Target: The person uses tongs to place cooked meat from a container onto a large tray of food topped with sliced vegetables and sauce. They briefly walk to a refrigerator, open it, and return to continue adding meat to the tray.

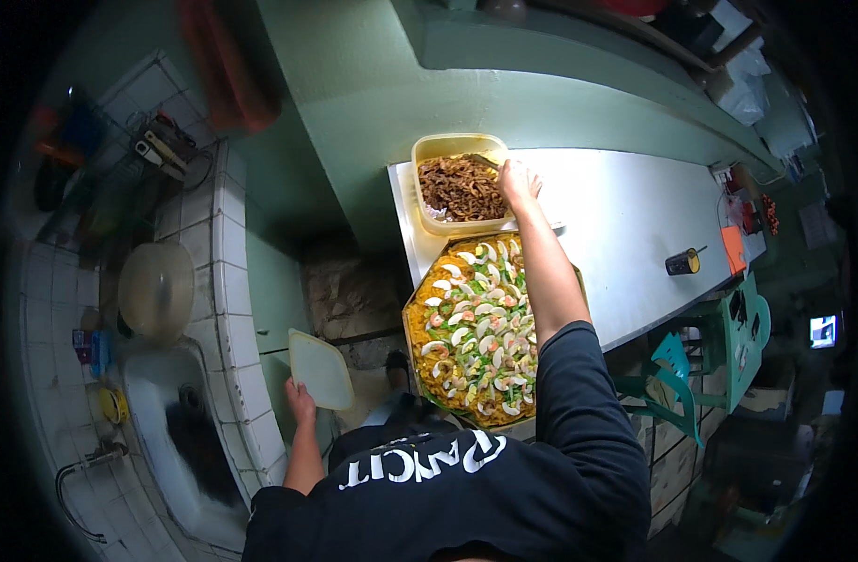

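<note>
In my left hand (301, 401), low on the left, is a pale translucent plastic lid (321, 373), held by its edge. My right hand (520, 185) is closed at the right rim of a yellowish plastic container (462, 227), its fingers partly lost in glare. Inside the container lies a heap of brown strips that look like cooked meat (457, 187). A dark, slim thing beside the hand, at the heap's upper right, is too small to name. Below my right forearm sits a large octagonal tray of noodles (476, 328), topped with egg slices, shrimp and green pieces.
The container stands on a white table (625, 244) along the green wall. Farther right are a dark cup (683, 261) with a utensil in it and a teal plastic chair (672, 375). To my left, a tiled counter (230, 281) holds a sink (181, 440) and a round translucent tub (155, 290).
</note>
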{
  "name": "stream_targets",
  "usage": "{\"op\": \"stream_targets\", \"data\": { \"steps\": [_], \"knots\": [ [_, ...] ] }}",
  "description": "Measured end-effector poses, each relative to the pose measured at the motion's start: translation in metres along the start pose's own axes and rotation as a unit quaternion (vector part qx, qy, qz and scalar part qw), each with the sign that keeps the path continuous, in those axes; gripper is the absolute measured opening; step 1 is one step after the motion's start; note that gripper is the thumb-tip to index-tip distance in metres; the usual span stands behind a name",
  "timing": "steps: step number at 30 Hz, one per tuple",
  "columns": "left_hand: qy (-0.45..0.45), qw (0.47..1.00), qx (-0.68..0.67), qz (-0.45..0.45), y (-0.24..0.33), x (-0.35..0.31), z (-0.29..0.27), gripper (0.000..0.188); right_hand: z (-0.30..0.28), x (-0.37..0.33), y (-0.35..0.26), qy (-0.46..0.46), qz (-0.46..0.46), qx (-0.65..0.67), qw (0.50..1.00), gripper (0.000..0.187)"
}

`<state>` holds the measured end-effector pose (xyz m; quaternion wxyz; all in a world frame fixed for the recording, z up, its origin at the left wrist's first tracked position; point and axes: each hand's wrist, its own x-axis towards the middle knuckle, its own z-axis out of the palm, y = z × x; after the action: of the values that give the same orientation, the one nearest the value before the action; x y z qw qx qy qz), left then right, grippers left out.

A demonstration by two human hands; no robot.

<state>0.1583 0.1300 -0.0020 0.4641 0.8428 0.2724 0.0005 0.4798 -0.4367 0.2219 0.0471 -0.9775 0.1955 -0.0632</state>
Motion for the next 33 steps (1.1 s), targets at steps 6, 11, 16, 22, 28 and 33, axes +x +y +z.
{"op": "stream_targets", "data": {
  "steps": [6,11,16,22,28,33],
  "knots": [
    [-0.003,0.998,0.006,-0.056,0.002,-0.004,-0.005,0.029,-0.020,-0.013,0.021,0.037,0.007,0.040,0.999,0.029],
    [-0.021,0.997,0.059,-0.034,0.012,0.001,-0.001,0.029,-0.016,-0.011,0.018,0.001,0.007,0.041,0.999,0.031],
    [-0.013,0.998,0.048,-0.030,0.016,0.000,0.000,0.029,-0.012,-0.013,0.004,0.024,0.016,0.036,0.999,0.033],
    [-0.034,0.996,0.024,-0.084,0.002,0.001,-0.005,0.031,-0.073,-0.084,0.053,0.128,-0.041,0.125,0.983,0.022],
    [-0.032,0.994,0.084,-0.056,-0.014,-0.008,-0.010,0.033,-0.097,-0.258,0.118,0.191,-0.087,0.112,0.971,0.013],
    [-0.041,0.993,0.105,-0.033,-0.012,-0.014,-0.007,0.033,-0.078,-0.321,0.139,0.154,-0.049,0.107,0.981,0.016]
  ]
}}
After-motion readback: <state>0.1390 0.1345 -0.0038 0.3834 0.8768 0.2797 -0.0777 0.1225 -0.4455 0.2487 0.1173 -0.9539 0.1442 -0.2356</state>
